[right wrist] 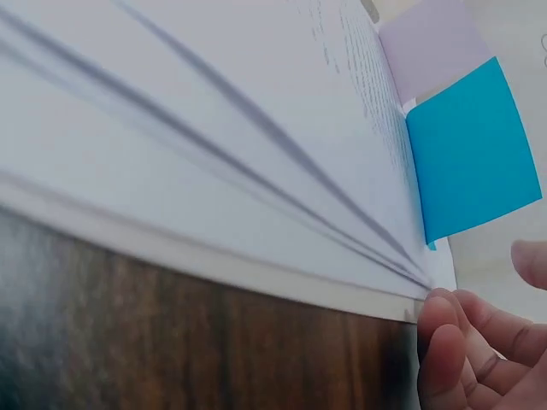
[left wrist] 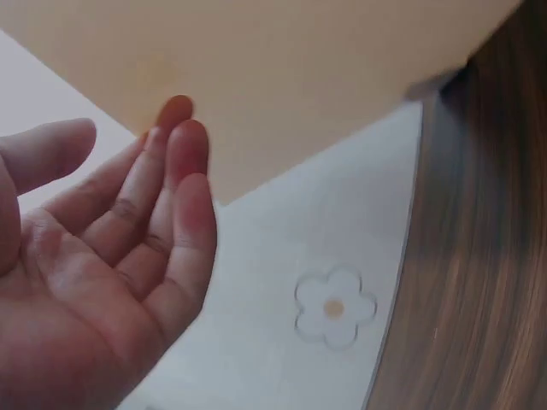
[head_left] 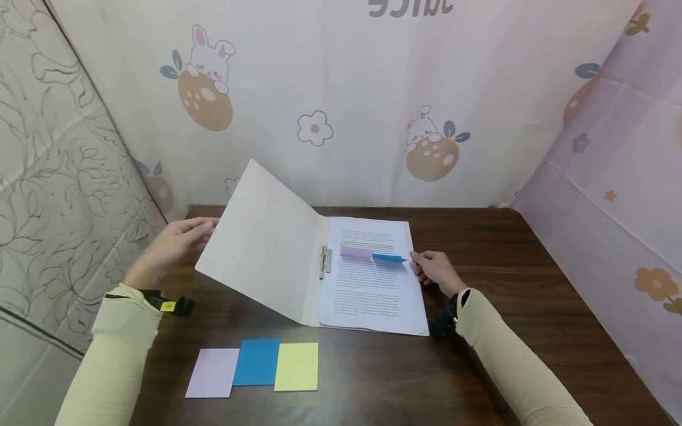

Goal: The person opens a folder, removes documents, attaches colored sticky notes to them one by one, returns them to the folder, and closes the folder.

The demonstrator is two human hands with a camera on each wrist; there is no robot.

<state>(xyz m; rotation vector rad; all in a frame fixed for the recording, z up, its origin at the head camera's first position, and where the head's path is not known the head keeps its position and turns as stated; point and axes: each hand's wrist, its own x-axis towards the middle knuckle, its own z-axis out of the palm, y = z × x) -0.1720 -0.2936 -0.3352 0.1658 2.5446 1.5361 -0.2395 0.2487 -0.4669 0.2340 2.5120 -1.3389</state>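
Note:
A white folder lies spread out, its cover (head_left: 266, 242) tilted up on the left. My left hand (head_left: 183, 239) is at that cover's outer edge; in the left wrist view the fingers (left wrist: 192, 205) touch or nearly touch its outer face, thumb apart. Printed pages (head_left: 367, 296) with green highlighted lines lie in the folder beside a metal clip (head_left: 324, 260). A purple sticky note (head_left: 356, 253) and a blue sticky note (head_left: 389, 258) stand up from the page. My right hand (head_left: 437, 271) touches the pages' right edge near the blue note, thumb apart from the fingers (right wrist: 444, 342).
In front of the folder, a purple pad (head_left: 213, 373), a blue pad (head_left: 257, 362) and a yellow pad (head_left: 296, 367) of sticky notes lie side by side on the dark wooden table (head_left: 394, 378). Patterned curtains (head_left: 362, 106) enclose the back and sides.

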